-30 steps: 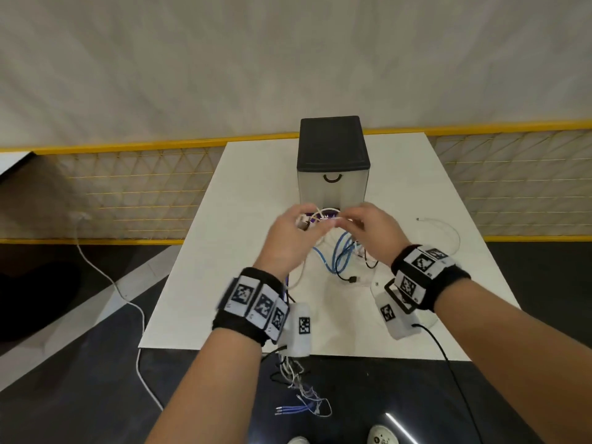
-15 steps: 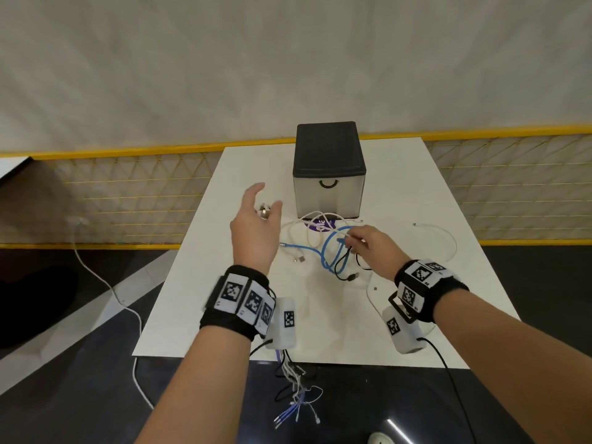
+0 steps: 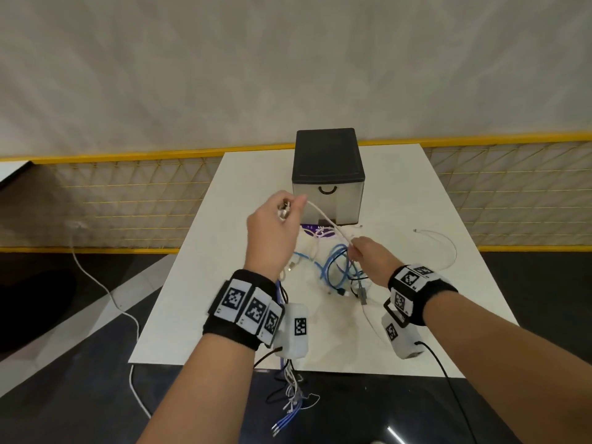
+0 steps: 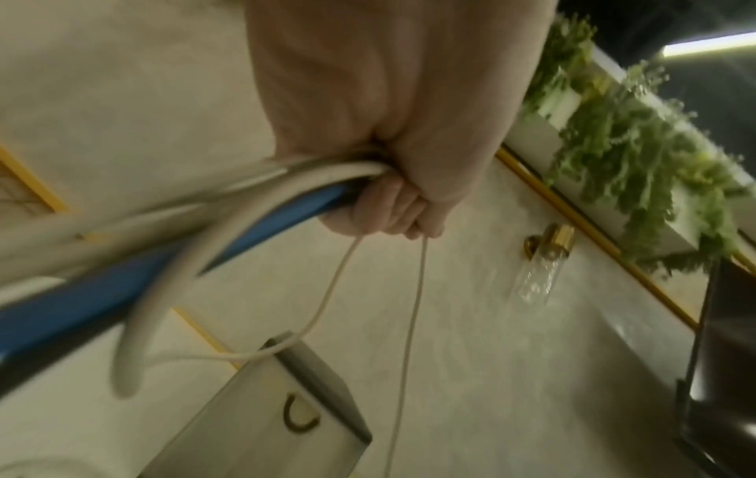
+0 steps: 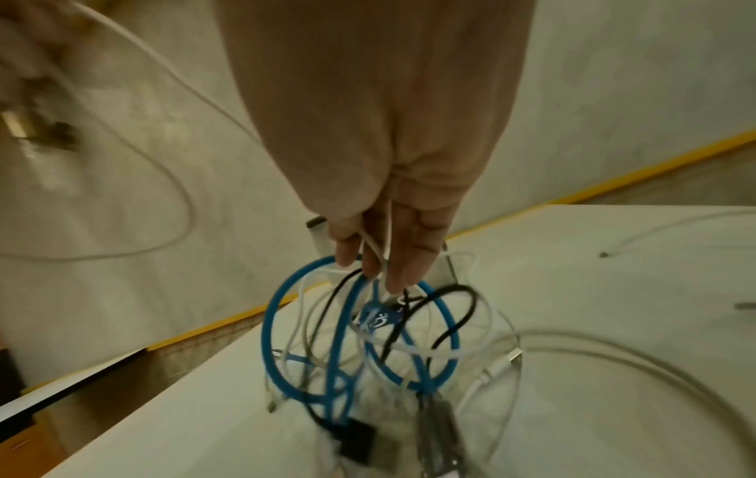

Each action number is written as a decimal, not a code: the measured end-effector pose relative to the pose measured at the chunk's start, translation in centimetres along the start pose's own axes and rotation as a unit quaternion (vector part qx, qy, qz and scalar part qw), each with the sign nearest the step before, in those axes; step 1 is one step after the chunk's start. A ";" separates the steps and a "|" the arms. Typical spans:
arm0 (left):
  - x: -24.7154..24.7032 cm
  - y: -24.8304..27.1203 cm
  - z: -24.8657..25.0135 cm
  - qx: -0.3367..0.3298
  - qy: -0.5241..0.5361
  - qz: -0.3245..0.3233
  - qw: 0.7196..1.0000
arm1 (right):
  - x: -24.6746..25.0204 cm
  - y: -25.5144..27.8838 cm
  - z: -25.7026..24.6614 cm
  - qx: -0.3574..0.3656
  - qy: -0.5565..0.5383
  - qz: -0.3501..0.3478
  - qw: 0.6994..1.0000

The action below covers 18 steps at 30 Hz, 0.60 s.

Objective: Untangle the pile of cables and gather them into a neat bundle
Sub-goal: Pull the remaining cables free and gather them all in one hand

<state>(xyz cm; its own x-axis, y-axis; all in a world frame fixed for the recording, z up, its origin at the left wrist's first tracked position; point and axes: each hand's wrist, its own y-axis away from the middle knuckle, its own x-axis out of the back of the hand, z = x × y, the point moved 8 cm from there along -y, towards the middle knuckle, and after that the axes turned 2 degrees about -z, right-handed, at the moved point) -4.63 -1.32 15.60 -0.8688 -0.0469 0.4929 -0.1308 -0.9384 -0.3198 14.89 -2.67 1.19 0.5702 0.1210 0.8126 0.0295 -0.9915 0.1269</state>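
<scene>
Your left hand [image 3: 272,232] was up above the tabletop [image 3: 416,193], curled around a bunch of cable ends, and the wrist view showed a thick white cable [image 4: 212,226] and a blue one [image 4: 163,258] running out of that fist. Your right hand [image 3: 368,254] sat lower, fingers pinching a thin white cable [image 3: 326,219] that ran taut between your two hands. The rest of the pile [image 3: 339,270] lay on the tabletop just under your right hand, in front of the little drawer box [image 3: 328,174]: blue loops [image 5: 360,339], black cable [image 5: 450,313] and more white all threaded through each other. One loose white cable [image 3: 445,248] lay off to the right, apart from the mess.

This stuff looked light and floppy, so I doubt weight was ever the issue. The thin white ones would probably be slick and want to slide through a pinch, while the blue one looked springier and held its coils. The plugs seemed like the snag points, so I'd have taken each cable near a plug and fed that end back through the loops rather than yanking mid-length, which would likely just tighten the knot. Some ends hung off the front edge of the tabletop [image 3: 291,392], and those could drag on things.
</scene>
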 end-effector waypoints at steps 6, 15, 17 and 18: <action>2.2 -0.1 -1.5 0.041 -0.065 0.029 0.997 | 2.8 -0.9 -1.1 -0.001 -0.092 0.050 0.994; -3.6 0.3 -0.9 0.019 -0.069 -0.101 0.992 | 6.2 -0.7 -8.0 0.159 -0.011 0.144 0.977; -2.8 0.0 -0.1 -0.008 -0.047 -0.067 0.997 | 4.8 -1.1 -6.5 0.143 -0.012 0.127 0.981; -2.2 -0.1 0.4 -0.018 -0.027 -0.050 0.998 | 3.9 -1.5 -5.3 0.122 -0.015 0.109 0.986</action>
<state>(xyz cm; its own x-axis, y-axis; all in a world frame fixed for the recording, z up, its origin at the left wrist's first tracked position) -2.56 -1.30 14.85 -0.8239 0.0268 0.5661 -0.2331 -0.9265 -0.2953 12.68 -0.49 7.17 0.6083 -0.0940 0.7882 0.0977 -0.9766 -0.1918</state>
